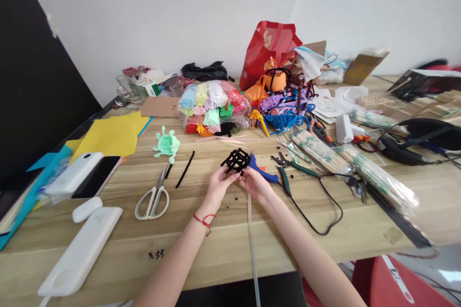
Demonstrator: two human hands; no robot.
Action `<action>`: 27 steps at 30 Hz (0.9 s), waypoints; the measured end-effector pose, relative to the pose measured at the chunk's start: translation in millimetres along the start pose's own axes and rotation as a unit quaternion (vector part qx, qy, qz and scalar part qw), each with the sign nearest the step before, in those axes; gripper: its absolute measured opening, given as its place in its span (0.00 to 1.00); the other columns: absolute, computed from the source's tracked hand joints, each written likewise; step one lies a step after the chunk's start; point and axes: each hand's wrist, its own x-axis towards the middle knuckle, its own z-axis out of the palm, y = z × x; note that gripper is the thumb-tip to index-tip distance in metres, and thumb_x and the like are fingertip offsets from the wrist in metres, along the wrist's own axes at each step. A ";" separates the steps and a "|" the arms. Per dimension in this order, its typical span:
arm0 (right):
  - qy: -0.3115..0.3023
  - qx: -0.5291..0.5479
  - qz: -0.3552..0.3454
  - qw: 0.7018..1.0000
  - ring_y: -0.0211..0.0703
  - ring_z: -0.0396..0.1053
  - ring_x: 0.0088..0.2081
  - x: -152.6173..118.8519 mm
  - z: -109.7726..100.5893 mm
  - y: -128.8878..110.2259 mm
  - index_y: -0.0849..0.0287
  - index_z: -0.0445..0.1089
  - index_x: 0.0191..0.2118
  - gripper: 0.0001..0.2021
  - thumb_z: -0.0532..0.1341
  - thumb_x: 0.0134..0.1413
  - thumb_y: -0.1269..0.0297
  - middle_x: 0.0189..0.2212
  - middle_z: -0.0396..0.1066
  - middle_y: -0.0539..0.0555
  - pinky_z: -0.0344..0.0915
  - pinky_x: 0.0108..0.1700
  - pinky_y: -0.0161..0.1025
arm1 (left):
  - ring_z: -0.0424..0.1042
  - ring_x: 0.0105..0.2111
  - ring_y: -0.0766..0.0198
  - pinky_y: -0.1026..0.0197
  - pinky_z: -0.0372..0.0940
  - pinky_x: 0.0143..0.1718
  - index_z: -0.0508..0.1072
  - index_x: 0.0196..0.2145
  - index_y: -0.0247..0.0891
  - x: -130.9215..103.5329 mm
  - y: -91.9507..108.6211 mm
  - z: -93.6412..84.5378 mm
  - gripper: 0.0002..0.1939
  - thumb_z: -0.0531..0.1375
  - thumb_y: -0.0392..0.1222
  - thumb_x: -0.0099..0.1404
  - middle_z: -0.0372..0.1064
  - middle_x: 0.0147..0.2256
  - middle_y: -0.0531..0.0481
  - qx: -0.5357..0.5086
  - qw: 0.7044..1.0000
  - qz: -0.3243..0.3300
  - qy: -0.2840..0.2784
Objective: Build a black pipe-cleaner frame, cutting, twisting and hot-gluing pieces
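Observation:
A small black lattice woven from fuzzy pipe cleaners (236,159) is held just above the table. My left hand (219,184) is closed on its left lower edge, thumb pointing inward. Closed at the lower right edge, my right hand (255,184) pinches the same lattice, its fingertips partly hidden. Right behind that hand lies a blue glue gun (264,172), and a long translucent stick (252,244) runs down from beneath the hand past the table edge. Left of my hands are a loose black pipe cleaner (185,169), white-handled scissors (153,201) and a mint green pipe-cleaner figure (167,144).
Green-handled pliers (302,168) and a black cable (333,220) lie to the right, near wrapped bundles of sticks (320,151). Bagged coloured pipe cleaners (214,105) and a red bag (266,53) stand behind. A white power bank (82,249) and a phone (95,180) lie left.

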 end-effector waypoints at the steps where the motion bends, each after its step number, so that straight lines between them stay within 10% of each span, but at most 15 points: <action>1: 0.001 -0.001 0.004 1.000 0.34 0.66 0.26 -0.2 0.7 0.1 0.60 0.70 0.29 0.09 0.68 0.38 0.65 0.24 0.72 0.49 0.62 0.30 0.32 | 0.71 0.33 0.64 0.61 0.65 0.40 0.75 0.36 0.34 0.4 -2.1 -0.2 0.18 0.69 0.38 0.46 0.74 0.34 0.49 -0.004 1.000 0.004 0.007; 27: -0.025 -0.037 0.032 0.998 0.35 0.68 0.26 -6.9 4.6 -6.0 0.61 0.71 0.28 0.08 0.67 0.40 0.64 0.23 0.72 0.50 0.63 0.32 0.33 | 0.67 0.26 0.67 0.63 0.62 0.31 0.75 0.33 0.33 0.4 -5.0 -0.4 0.15 0.67 0.45 0.49 0.70 0.26 0.51 -0.071 0.997 -0.004 -0.034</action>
